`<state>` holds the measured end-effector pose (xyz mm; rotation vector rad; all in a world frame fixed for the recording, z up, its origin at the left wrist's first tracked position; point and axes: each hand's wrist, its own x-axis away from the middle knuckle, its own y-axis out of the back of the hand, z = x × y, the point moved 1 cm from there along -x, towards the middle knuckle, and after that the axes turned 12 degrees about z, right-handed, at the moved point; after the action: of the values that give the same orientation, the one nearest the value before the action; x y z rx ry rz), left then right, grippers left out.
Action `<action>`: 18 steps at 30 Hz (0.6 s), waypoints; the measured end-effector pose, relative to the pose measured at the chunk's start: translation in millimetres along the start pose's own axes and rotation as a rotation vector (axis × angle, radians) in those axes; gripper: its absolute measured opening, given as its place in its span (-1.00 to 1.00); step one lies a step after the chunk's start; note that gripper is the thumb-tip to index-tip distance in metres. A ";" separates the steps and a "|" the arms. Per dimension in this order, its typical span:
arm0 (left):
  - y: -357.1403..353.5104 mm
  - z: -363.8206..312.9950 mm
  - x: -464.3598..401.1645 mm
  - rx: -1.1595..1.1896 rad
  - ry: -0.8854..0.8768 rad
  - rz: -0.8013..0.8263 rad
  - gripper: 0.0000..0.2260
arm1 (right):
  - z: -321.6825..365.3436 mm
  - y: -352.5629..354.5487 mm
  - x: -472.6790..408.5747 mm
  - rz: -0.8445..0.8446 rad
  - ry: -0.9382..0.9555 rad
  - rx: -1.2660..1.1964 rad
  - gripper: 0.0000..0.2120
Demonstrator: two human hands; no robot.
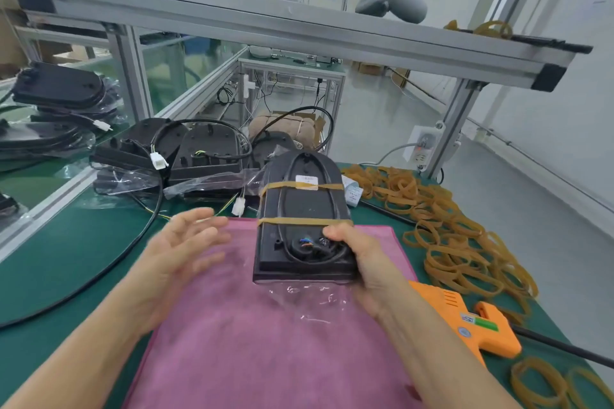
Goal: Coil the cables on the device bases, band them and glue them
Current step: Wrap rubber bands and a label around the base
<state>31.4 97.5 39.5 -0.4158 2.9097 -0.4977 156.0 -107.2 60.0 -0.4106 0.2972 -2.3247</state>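
Note:
A black device base (304, 206) is held above the pink cloth (265, 325), its black cable coiled in a loop on top. Two tan rubber bands (304, 221) cross the base and pin the coil down. My right hand (360, 262) grips the base at its near right corner, thumb on top near the coloured wire ends. My left hand (181, 249) hovers left of the base, fingers spread and blurred, holding nothing. A clear plastic film (312, 302) hangs from the base's near end. The orange glue gun (471, 322) lies on the table to the right.
Several unbanded black bases with loose cables and white connectors (199, 156) are piled at the back of the green table (66, 262). A heap of tan rubber bands (442, 229) covers the right side. More bases are stacked at far left (56, 90). An aluminium frame rail (265, 26) crosses overhead.

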 end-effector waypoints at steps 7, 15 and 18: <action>-52.3 30.3 -10.8 0.262 0.312 -0.106 -0.48 | -11.6 -14.3 4.5 0.189 0.065 0.353 -0.60; -47.0 36.6 -7.8 0.268 0.286 -0.108 -0.39 | 1.5 4.4 0.4 0.020 0.364 0.888 -0.91; -48.5 35.0 -7.3 0.274 0.299 -0.082 -0.35 | 2.2 5.1 1.4 0.078 0.447 0.869 -0.93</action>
<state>57.3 45.2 24.5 -0.4549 3.0450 -1.0391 159.1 -111.9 60.6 0.5381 -0.4807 -2.1941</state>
